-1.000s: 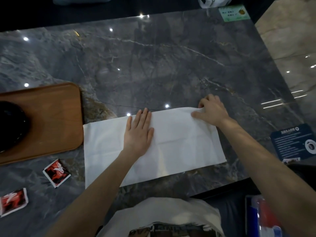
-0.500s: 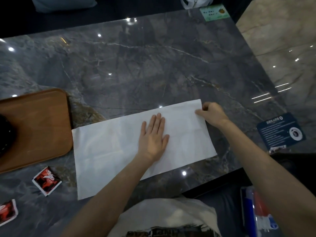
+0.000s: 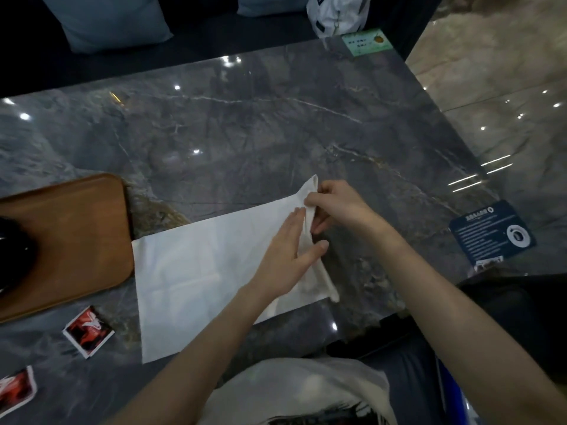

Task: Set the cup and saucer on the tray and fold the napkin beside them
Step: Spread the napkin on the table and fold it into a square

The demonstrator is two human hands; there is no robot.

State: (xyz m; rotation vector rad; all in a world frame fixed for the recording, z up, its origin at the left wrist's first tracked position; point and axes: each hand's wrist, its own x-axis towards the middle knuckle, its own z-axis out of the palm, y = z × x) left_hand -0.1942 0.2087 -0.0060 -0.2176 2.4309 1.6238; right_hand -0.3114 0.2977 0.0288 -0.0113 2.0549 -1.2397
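Folding is in hand: our right hand pinches the white napkin's raised edge beside our left hand's flat, straight fingers. Next we'd likely carry it over them.

On the marble table lie 1 white napkin, 1 wooden tray, 2 red sachets, 1 dark blue card and 1 green card. 2 bare hands work there. 2 blue cushions sit beyond.
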